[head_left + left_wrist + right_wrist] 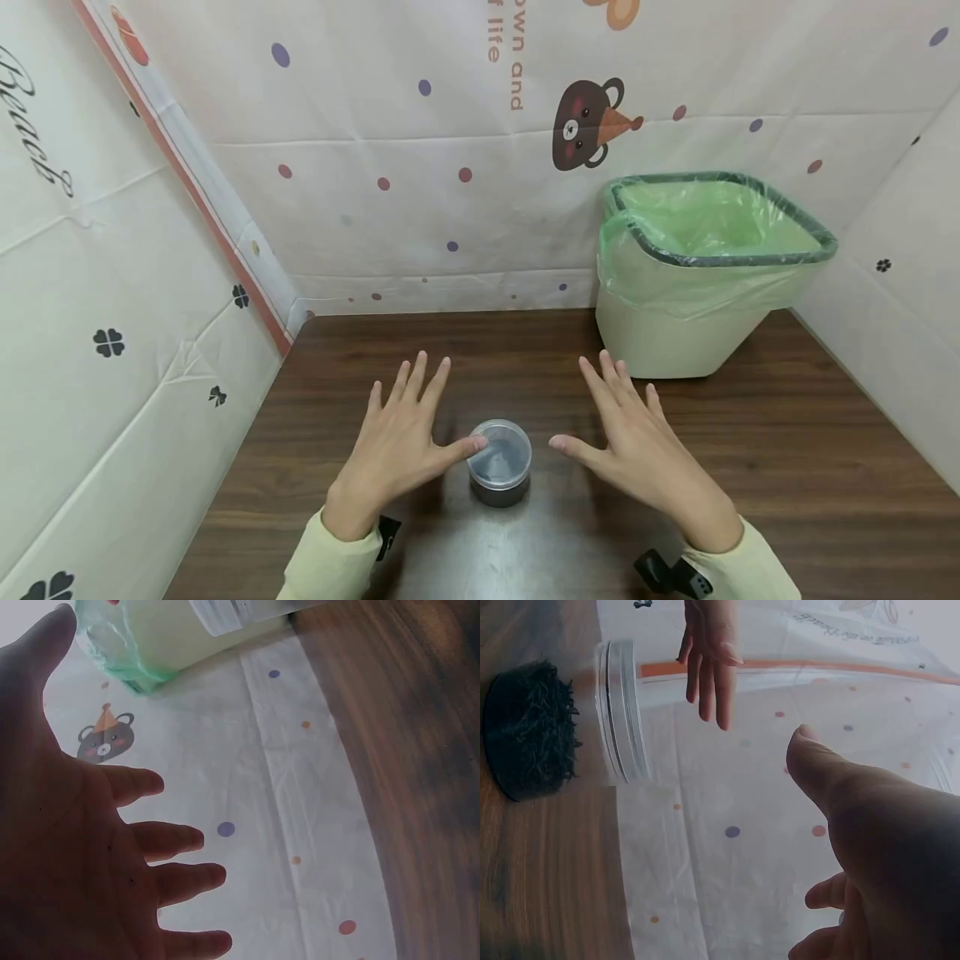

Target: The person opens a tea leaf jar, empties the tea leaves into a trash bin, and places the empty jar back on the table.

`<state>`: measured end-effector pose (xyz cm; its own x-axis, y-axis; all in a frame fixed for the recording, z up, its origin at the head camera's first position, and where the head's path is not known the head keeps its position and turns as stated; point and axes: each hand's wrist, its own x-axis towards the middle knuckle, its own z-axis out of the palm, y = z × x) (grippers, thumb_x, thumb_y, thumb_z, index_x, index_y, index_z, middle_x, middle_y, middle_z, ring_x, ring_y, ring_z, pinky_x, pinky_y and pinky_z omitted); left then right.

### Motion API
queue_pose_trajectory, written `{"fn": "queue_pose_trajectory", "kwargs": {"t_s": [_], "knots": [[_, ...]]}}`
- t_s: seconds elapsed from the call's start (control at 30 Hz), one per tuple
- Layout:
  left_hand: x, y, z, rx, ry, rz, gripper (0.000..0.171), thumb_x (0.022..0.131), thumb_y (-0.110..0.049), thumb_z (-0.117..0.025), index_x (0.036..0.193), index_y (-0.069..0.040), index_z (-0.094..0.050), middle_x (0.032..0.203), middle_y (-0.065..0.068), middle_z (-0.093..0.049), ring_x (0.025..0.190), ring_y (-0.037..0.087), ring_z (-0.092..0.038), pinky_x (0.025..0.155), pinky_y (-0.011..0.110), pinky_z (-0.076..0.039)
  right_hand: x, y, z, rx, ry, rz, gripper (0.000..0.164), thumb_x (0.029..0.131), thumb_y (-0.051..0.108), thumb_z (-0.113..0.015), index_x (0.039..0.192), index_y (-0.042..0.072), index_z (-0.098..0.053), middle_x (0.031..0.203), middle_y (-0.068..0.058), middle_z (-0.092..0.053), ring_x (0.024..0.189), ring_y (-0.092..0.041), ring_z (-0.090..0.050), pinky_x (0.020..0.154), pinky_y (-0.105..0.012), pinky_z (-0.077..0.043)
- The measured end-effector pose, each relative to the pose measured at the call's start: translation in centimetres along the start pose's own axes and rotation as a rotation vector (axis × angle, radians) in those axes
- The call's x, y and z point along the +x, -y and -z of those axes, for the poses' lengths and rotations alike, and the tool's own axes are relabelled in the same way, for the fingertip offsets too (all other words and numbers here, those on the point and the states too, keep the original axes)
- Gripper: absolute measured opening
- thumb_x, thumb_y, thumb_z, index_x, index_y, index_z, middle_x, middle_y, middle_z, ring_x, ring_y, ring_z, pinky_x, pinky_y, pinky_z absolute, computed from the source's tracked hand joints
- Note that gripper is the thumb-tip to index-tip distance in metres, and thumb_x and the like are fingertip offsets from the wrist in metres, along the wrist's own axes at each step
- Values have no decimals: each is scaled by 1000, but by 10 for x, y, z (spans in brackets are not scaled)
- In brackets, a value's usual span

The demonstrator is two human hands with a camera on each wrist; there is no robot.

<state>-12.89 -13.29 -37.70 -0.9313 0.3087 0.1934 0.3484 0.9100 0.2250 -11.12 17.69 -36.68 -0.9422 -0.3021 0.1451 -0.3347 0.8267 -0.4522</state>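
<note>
A clear round jar [501,467] with a transparent lid [622,712] stands upright on the table between the two hands. Dark, shredded dry bits [551,731] that look like loose tea leaves fill its lower part. On the jar's left, my left hand [397,442] is raised with fingers spread, its thumb tip overlapping the lid in the head view. My right hand [645,454] hovers to the right of the jar, fingers spread as well and thumb pointing toward it. Neither hand holds anything.
At the back right of the dark wooden table [360,358] stands a pale bin [667,333] lined with a green plastic bag [705,292]. Printed white cloth [420,208] hangs behind the table and along both sides.
</note>
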Motion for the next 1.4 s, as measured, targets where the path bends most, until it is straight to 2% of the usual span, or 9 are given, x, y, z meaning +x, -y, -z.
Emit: {"fn": "queue_pose_trajectory", "kwargs": {"t_s": [0.2,0.43,0.6,0.8,1.0,1.4], "knots": [[-1,1,-3,-15,30,-2,110,79,-91,-40,163,-23,-18,166,13,-16,150,38,-20,112,71,-13,3,4,-4,3,2,29,102,89,70,-60,164,21,-9,167,-15,-4,152,-38,-6,113,-70,-7],[-2,2,-6,-36,42,-14,110,80,-90,-41,163,-24,-15,167,13,-7,150,38,-19,112,71,-13,6,7,-10,11,-3,60,101,89,69,-61,163,17,-16,167,-13,-10,151,-37,-13,111,-72,-11],[-2,3,-7,-47,47,-17,110,80,-90,-42,163,-26,-11,167,12,-6,151,37,-16,112,71,-11,8,9,-14,7,-3,67,101,88,70,-60,163,18,-17,167,-12,-12,152,-35,-13,111,-72,-12],[-3,5,-7,-58,70,-24,107,80,-90,-42,163,-30,-10,167,13,-10,151,37,-14,114,68,-13,7,10,-18,0,4,69,99,89,69,-60,163,17,-19,166,-14,-15,151,-37,-16,110,-72,-15],[-4,6,-9,-75,73,-48,108,80,-88,-45,163,-27,-12,165,15,-17,151,36,-14,116,63,-14,9,11,-22,18,5,84,99,89,70,-60,162,17,-20,166,-14,-17,150,-37,-18,111,-70,-16],[-8,9,-15,-78,110,-69,118,74,-90,-52,163,-22,-18,161,18,-29,148,41,-24,112,68,-21,12,17,-30,31,26,100,100,87,74,-57,162,16,-23,164,-12,-23,150,-34,-21,111,-69,-21]]}}
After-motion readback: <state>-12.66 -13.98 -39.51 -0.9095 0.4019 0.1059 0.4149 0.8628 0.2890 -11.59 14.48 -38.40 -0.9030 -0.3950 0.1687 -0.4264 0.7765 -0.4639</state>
